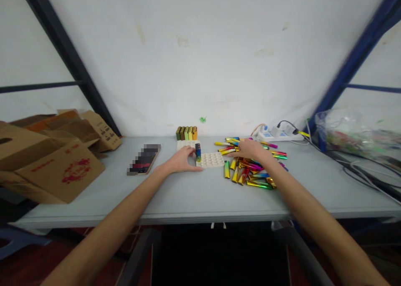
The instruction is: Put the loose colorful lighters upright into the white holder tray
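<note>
My left hand [183, 159] curls round the left end of a white tray [213, 160] with rows of holes, its thumb along the near edge and its fingers at the far side. One blue-and-yellow lighter [198, 152] stands upright at that end, beside the fingers. My right hand [249, 149] reaches down into a loose pile of shiny multicoloured lighters [246, 175]. Its fingers are bent together, and what they hold, if anything, is hidden. Behind the left hand lies a second white tray [184, 144], partly covered by it.
Several green, brown, yellow and orange lighters [187, 133] stand in rows by the wall. A phone [144, 159] lies at left, near cardboard boxes [62, 164]. At the back right are a power strip [277, 134], cables and a clear plastic bag [341, 131].
</note>
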### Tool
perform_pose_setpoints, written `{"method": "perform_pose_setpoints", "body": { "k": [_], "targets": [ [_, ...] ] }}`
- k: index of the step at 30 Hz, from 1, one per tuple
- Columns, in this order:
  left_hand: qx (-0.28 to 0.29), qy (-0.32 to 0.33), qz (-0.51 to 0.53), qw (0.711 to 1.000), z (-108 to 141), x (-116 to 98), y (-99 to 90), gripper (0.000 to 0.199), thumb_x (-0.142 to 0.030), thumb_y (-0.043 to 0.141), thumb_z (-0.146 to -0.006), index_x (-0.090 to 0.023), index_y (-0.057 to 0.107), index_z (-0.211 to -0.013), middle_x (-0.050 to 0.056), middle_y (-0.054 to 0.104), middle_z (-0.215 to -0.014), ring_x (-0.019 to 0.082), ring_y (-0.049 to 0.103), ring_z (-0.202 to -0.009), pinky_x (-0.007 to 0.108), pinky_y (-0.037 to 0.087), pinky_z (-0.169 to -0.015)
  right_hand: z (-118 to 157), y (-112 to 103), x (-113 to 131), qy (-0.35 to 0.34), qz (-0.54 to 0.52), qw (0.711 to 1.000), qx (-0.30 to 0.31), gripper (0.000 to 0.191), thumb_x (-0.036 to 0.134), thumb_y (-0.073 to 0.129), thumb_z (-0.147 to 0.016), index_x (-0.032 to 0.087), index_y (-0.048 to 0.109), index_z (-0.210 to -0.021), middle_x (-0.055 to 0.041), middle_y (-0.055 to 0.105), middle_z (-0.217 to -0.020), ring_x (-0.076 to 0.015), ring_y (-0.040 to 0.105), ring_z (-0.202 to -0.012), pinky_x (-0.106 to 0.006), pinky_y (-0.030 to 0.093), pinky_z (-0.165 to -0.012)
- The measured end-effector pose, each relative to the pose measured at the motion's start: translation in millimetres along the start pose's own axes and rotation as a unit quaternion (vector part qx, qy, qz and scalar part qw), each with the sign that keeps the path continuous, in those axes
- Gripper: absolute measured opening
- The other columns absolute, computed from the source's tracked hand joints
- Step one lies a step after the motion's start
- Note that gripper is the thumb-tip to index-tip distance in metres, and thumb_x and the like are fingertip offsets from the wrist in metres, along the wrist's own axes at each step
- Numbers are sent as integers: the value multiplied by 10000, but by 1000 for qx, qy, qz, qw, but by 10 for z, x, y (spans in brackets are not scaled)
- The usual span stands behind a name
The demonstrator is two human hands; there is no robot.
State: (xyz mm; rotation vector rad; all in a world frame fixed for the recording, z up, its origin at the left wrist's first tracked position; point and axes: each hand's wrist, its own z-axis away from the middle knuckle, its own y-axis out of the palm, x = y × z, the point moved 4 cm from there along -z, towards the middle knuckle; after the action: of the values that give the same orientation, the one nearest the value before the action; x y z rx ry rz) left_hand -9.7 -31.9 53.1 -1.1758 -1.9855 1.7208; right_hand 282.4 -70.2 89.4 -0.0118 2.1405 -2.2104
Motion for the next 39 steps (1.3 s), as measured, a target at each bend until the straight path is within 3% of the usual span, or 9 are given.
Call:
{"method": "perform_pose_setpoints", "body": {
  "k": [5,10,15,18,24,32,39],
  "targets": [
    [-10,-17,-50,999,18,-105,35,608,-750,661,-736,-190,555,-947,100,639,-931,286,607,-832,391,468,-752,56,-8,133,-21,7,1000,-4,489,594,671,-880,118,765,-943,-209,753,-897,-309,729,-821,-348,527,-710],
    [-3,-12,-61,998,22,-113,45,617,-760,630,-763,-186,556,-977,120,653,-960,312,633,-875,397,467,-757,81,-73,100,-71,-46,996,-20,362,511,685,-892,159,760,-936,-150,754,-884,-262,700,-764,-320,491,-664],
    [-2,-6,-45,999,22,-89,42,634,-780,638,-751,-200,560,-994,105,661,-969,303,637,-890,380,465,-755,115,-70,26,-214,-143,964,68,288,449,777,-815,233,792,-1004,-50,759,-870,-211,675,-737,-289,475,-647],
    [-4,-14,-43,999,18,-66,38,643,-801,644,-730,-203,547,-946,93,649,-929,286,620,-842,368,451,-718,132,-87,33,-257,-156,950,79,299,418,781,-811,248,808,-1055,-38,769,-928,-209,676,-783,-288,483,-695],
    [9,-17,-20,1000,1,-49,23,645,-814,660,-704,-212,512,-880,60,613,-857,243,579,-761,337,417,-667,99,-50,82,-288,-158,941,87,269,350,799,-795,245,810,-1043,-27,763,-952,-213,667,-831,-279,473,-725],
    [14,-27,14,999,24,-44,-16,637,-802,683,-679,-212,530,-867,41,610,-818,217,561,-720,314,389,-633,100,-58,78,-313,-176,932,59,184,343,794,-817,232,814,-961,-44,749,-1049,-233,656,-983,-320,465,-904],
    [10,-27,14,999,30,-41,-19,628,-792,692,-678,-212,529,-858,31,597,-803,207,543,-699,308,372,-612,109,8,129,-295,-196,931,88,253,381,789,-812,225,798,-1011,-49,740,-1091,-225,662,-965,-292,485,-834]
  ]
}}
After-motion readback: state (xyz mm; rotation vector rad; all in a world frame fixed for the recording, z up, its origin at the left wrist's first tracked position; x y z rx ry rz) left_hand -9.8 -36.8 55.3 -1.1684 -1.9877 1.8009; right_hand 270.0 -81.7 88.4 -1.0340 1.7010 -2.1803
